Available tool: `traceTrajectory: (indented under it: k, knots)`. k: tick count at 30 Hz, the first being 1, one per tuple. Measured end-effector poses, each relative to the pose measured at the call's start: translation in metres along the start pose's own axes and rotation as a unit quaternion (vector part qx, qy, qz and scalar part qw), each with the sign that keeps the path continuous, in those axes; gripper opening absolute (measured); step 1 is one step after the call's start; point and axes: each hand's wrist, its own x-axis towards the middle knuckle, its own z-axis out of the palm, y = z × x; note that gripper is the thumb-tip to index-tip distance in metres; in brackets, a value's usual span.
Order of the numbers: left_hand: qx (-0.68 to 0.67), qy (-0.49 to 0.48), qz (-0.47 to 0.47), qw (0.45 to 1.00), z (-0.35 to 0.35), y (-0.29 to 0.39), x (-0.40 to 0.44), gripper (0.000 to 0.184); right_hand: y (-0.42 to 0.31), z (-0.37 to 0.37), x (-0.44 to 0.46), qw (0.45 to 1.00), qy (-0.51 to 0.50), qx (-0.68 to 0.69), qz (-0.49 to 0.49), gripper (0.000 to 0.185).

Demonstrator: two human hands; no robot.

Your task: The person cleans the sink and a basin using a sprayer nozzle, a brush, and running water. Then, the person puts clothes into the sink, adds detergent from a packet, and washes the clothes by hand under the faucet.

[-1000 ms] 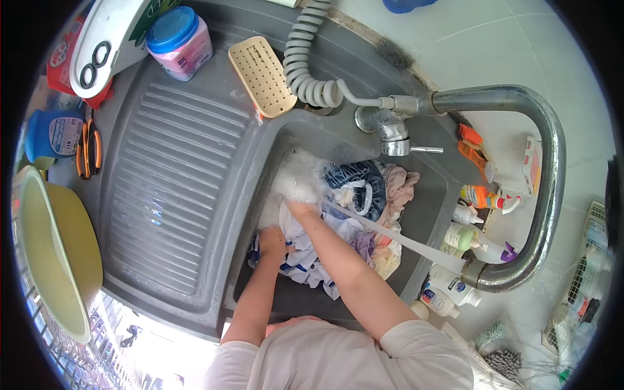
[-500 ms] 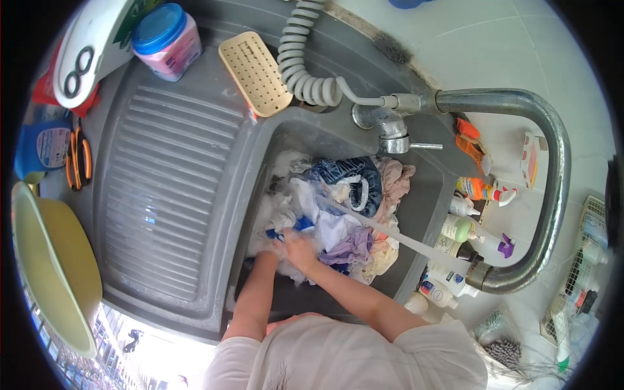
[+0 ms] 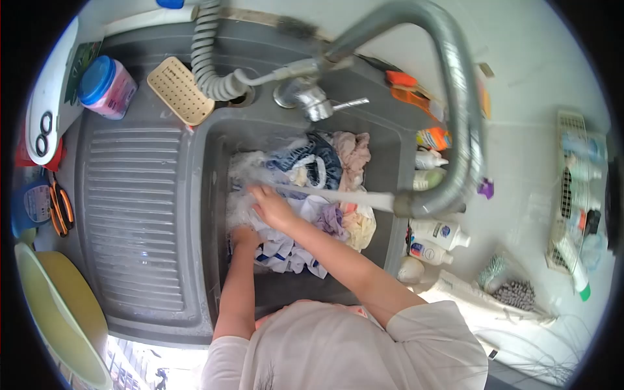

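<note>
Soapy laundry fills the grey sink (image 3: 390,221), with white and blue-trimmed cloth (image 3: 286,250) nearest my hands. My left hand (image 3: 245,235) is down in the suds at the sink's left side, its fingers hidden by foam and cloth. Just above it, my right hand (image 3: 273,208) lies over the foam (image 3: 244,172) with fingers stretched apart, beside the water stream. Water runs from the metal spout (image 3: 413,205) across the pile. Dark blue denim-like cloth (image 3: 325,156), pinkish cloth (image 3: 354,153), purple cloth (image 3: 331,220) and cream cloth (image 3: 361,227) lie farther right.
A ribbed drainboard (image 3: 133,221) adjoins the sink, with a beige perforated tray (image 3: 181,91) and a blue-lidded tub (image 3: 107,88) behind. Orange-handled pliers (image 3: 62,207) and a yellow-green basin (image 3: 71,305) are at left. Several bottles (image 3: 435,234) line the right edge.
My hands have moved apart; the right one has opened and risen toward the stream. White and blue-trimmed cloth now spreads lower in the sink. The camera view has shifted.
</note>
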Motion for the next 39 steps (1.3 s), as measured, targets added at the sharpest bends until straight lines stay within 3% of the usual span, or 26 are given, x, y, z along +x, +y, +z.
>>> traceTrajectory:
  k: [1, 2, 3, 5, 6, 8, 9, 12, 13, 14, 15, 17, 21, 22, 23, 25, 26, 28, 30, 31, 32, 33, 35, 36, 37, 39]
  knots:
    - [-0.028, -0.075, -0.007, 0.997, -0.012, 0.001, 0.000, 0.074, -0.002, -0.017, -0.029, 0.999, 0.027, 0.013, -0.025, 0.040]
    - [-0.055, -0.147, -0.014, 0.987, -0.022, 0.001, -0.001, 0.073, 0.001, -0.034, -0.057, 0.991, 0.101, -0.070, -0.042, 0.044]
    - [-0.044, -0.141, -0.008, 0.989, -0.028, 0.002, -0.003, 0.073, 0.005, -0.052, -0.082, 0.971, 0.175, -0.154, -0.057, 0.048]
    - [-0.004, -0.190, 0.014, 0.982, -0.035, 0.009, -0.009, 0.070, 0.014, -0.075, -0.121, 0.938, 0.281, -0.189, 0.073, 0.042]
    - [0.004, -0.186, 0.018, 0.982, -0.032, 0.013, -0.014, 0.070, 0.031, -0.081, -0.138, 0.935, 0.289, -0.188, 0.078, 0.042]
    - [0.093, -0.062, 0.004, 0.994, -0.028, 0.022, -0.026, 0.064, 0.060, -0.079, -0.163, 0.958, 0.161, -0.215, 0.105, 0.032]
    - [0.102, -0.060, 0.005, 0.993, -0.030, 0.026, -0.032, 0.064, 0.062, -0.075, -0.169, 0.957, 0.167, -0.208, 0.109, 0.032]
    - [0.065, -0.057, 0.071, 0.994, -0.087, 0.058, -0.084, 0.057, 0.036, -0.081, -0.172, 0.981, 0.120, -0.075, 0.130, 0.024]
    - [0.072, -0.055, 0.070, 0.993, -0.087, 0.061, -0.088, 0.057, 0.017, -0.083, -0.171, 0.986, 0.125, 0.067, 0.086, 0.022]
    - [-0.247, -0.052, 0.096, 0.963, -0.084, 0.063, -0.092, 0.058, 0.001, -0.086, -0.167, 0.969, 0.127, 0.206, 0.038, 0.021]
    - [-0.535, -0.045, 0.116, 0.836, -0.084, 0.064, -0.094, 0.059, -0.014, -0.088, -0.161, 0.967, 0.138, 0.213, 0.038, 0.021]
    - [-0.584, -0.028, 0.096, 0.806, -0.076, 0.062, -0.093, 0.059, -0.035, -0.090, -0.139, 0.918, 0.150, 0.368, 0.002, 0.015]
    - [-0.771, 0.066, -0.007, 0.634, -0.064, 0.032, -0.088, 0.066, -0.028, -0.054, -0.089, 0.908, 0.171, 0.382, -0.019, 0.012]
    - [-0.624, 0.224, -0.016, 0.748, -0.071, 0.039, -0.098, 0.064, -0.024, -0.035, -0.073, 0.937, 0.194, 0.286, -0.045, 0.011]
    - [-0.468, 0.322, -0.053, 0.821, -0.057, 0.036, -0.094, 0.059, -0.023, -0.024, -0.059, 0.956, 0.217, 0.185, -0.072, 0.010]
    - [-0.296, 0.355, -0.010, 0.887, -0.034, 0.025, -0.079, 0.054, -0.021, 0.003, -0.042, 0.971, 0.182, 0.128, -0.085, 0.015]
    - [-0.264, 0.372, 0.040, 0.889, -0.023, 0.022, -0.069, 0.051, -0.015, 0.022, -0.038, 0.986, 0.148, 0.051, -0.056, 0.020]
    - [-0.304, 0.325, 0.010, 0.895, -0.007, 0.009, -0.046, 0.050, 0.010, 0.055, -0.014, 0.993, 0.104, -0.032, -0.039, 0.024]
    - [-0.384, 0.221, -0.022, 0.896, -0.013, 0.007, -0.029, 0.053, 0.049, 0.083, 0.025, 0.991, 0.041, 0.005, -0.128, 0.027]
    - [-0.393, 0.224, -0.028, 0.891, -0.025, 0.010, -0.022, 0.053, 0.060, 0.087, 0.043, 0.985, 0.009, 0.024, -0.168, 0.028]
    - [-0.400, 0.157, -0.069, 0.900, -0.038, 0.016, -0.015, 0.054, 0.048, 0.060, 0.081, 0.913, -0.349, -0.145, -0.153, 0.038]
    - [-0.406, 0.091, -0.110, 0.903, -0.044, 0.019, -0.008, 0.056, 0.056, 0.061, 0.088, 0.908, -0.356, -0.154, -0.160, 0.038]
    - [-0.415, 0.131, -0.154, 0.887, -0.018, 0.024, -0.001, 0.063, 0.069, 0.061, 0.086, 0.958, -0.211, -0.117, -0.156, 0.042]
    - [-0.405, 0.278, -0.109, 0.864, -0.016, 0.027, -0.013, 0.064, 0.069, 0.050, 0.088, 0.962, -0.266, 0.045, -0.042, 0.048]
    - [-0.381, 0.423, -0.059, 0.820, -0.019, 0.028, -0.021, 0.066, 0.062, 0.039, 0.081, 0.961, -0.270, 0.045, -0.047, 0.048]
    - [-0.426, 0.383, -0.045, 0.818, -0.005, 0.016, -0.036, 0.069, 0.049, 0.026, 0.074, 0.981, -0.148, 0.117, 0.047, 0.046]
